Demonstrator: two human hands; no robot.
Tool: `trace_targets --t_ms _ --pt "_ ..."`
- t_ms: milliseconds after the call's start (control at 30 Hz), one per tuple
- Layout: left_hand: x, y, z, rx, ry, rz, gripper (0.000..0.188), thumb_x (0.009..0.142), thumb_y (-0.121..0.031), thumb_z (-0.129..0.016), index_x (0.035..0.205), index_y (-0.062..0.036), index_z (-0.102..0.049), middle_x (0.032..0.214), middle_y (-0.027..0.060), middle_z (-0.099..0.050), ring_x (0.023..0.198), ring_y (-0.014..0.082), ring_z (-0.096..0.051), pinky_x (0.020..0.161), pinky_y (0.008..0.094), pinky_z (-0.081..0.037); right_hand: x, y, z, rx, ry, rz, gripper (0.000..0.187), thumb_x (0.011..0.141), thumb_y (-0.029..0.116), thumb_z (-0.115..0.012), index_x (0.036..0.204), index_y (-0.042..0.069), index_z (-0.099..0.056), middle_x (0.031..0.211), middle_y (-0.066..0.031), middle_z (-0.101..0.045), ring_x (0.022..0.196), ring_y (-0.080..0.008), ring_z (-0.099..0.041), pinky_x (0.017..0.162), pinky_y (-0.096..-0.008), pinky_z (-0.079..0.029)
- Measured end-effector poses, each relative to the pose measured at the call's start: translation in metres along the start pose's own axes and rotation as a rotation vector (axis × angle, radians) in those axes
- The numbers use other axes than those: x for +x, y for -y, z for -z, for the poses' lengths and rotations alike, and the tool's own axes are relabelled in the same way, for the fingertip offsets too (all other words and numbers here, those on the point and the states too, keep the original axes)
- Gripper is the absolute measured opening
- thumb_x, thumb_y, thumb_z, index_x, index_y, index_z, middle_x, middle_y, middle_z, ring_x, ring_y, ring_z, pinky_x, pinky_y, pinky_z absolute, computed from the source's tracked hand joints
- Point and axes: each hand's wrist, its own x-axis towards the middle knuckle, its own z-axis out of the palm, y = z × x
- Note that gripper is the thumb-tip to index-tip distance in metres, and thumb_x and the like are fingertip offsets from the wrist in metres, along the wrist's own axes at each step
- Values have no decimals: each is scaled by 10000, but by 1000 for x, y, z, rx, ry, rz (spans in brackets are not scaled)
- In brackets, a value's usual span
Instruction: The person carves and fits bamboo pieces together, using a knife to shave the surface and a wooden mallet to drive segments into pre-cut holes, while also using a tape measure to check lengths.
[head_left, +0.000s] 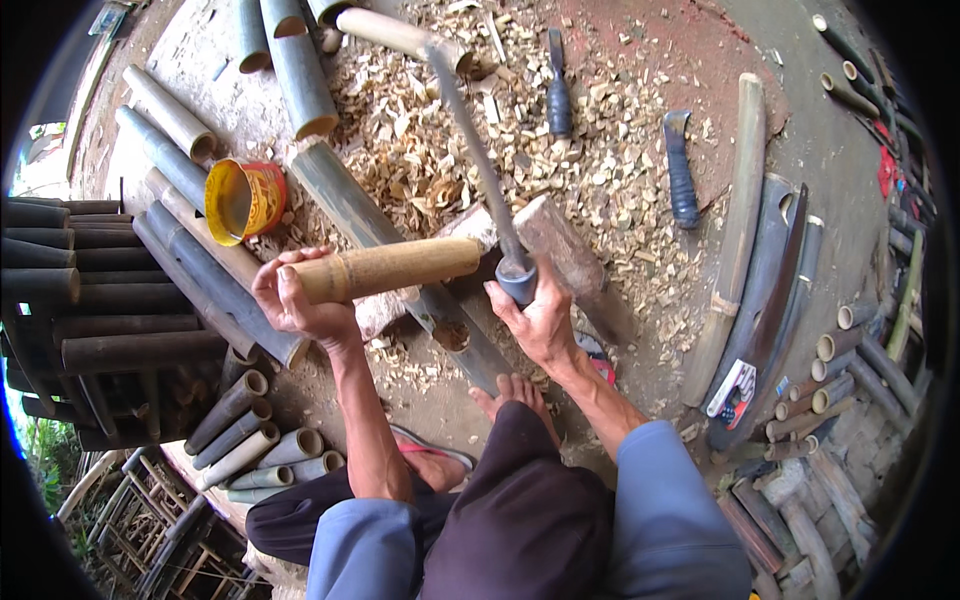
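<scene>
Right hand [540,318]: clenched round the grey handle end of a long blade tool [480,160], raised away from the body, apparently poised for chopping. Left hand [300,300]: wrapped round the near end of a short tan bamboo section [385,268], laid crosswise on a pale wooden chopping block [560,245] just beside the right hand, probably for support. Beyond both hands: scattered pale wood chips [440,150]. Past the left hand: yellow tin can [245,200] on its side, among green bamboo poles [190,200].
</scene>
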Motion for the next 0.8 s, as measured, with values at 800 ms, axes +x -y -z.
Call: trace_targets --t_ms 800 --pt "-9 -13 -2 -20 242 33 338 755 -166 -533 1046 -10 -460 812 143 -529 735 272 -587 735 443 -525 -11 -32 -3 149 -13 -20 303 791 208 -697 914 13 -500 705 -130 -633 663 -227 -665 548 -338 -512"
